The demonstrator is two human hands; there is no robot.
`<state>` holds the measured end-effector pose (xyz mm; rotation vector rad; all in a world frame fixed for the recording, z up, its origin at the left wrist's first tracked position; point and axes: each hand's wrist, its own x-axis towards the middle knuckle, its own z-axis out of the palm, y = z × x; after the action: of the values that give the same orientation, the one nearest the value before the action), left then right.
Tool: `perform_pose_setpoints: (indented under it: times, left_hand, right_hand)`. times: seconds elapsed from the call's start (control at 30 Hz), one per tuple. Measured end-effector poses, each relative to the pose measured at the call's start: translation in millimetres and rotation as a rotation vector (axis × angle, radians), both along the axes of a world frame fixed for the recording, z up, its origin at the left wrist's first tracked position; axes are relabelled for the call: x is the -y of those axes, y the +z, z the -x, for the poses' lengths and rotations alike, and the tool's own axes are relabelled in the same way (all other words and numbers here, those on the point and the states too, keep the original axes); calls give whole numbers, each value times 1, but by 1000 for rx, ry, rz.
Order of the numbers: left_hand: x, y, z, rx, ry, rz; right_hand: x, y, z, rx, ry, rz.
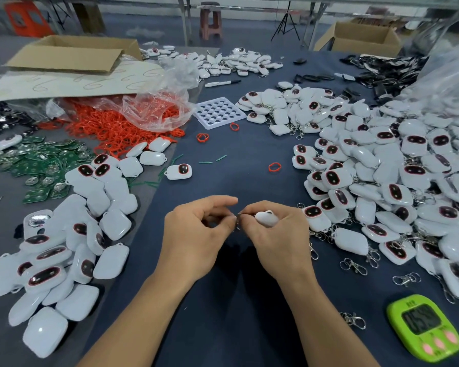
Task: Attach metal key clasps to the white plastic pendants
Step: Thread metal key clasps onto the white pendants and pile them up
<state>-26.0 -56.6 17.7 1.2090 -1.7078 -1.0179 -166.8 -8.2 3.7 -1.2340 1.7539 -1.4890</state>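
Note:
My right hand grips a white plastic pendant above the dark table, its loop end turned toward the left. My left hand meets it, thumb and forefinger pinching a small metal key clasp right at the pendant's end. The clasp is mostly hidden between the fingertips. A heap of white pendants without clasps lies at my left. A big heap of pendants with clasps lies at my right. Loose metal clasps are scattered on the cloth at the lower right.
A green timer sits at the lower right. Red rubber rings spill from a plastic bag at the upper left, beside green circuit boards. A white tray and a marker lie further back. Cardboard boxes stand behind.

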Motion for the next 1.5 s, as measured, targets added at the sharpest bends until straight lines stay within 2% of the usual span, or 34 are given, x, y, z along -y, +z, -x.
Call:
perform_pose_setpoints:
  times: [0.17, 0.67, 1.03, 1.17, 1.23, 1.33, 1.4, 1.5]
  left_hand:
    - [4, -3, -1, 32, -44, -25]
    - [8, -5, -3, -44, -151, -121]
    - [6, -8, -2, -56, -138, -123]
    - [7, -4, 0, -47, 1, -86]
    - [13, -2, -5, 57, 184, 13]
    - [20, -2, -14, 366, 375, 200]
    - [21, -5, -13, 523, 320, 294]
    - [18, -11, -5, 667, 128, 349]
  right_hand:
    - [1, 0, 2, 42, -28, 21]
    - [2, 0, 5, 118, 124, 33]
    - [-1, 7, 10, 169, 218, -17]
    - [-1, 5, 7, 145, 179, -37]
    - [0, 4, 7, 130, 125, -63]
    - [2, 2, 8, 212, 73, -71]
    - [3, 2, 10, 221, 45, -66]
    - [2, 1, 10, 144, 68, -23]
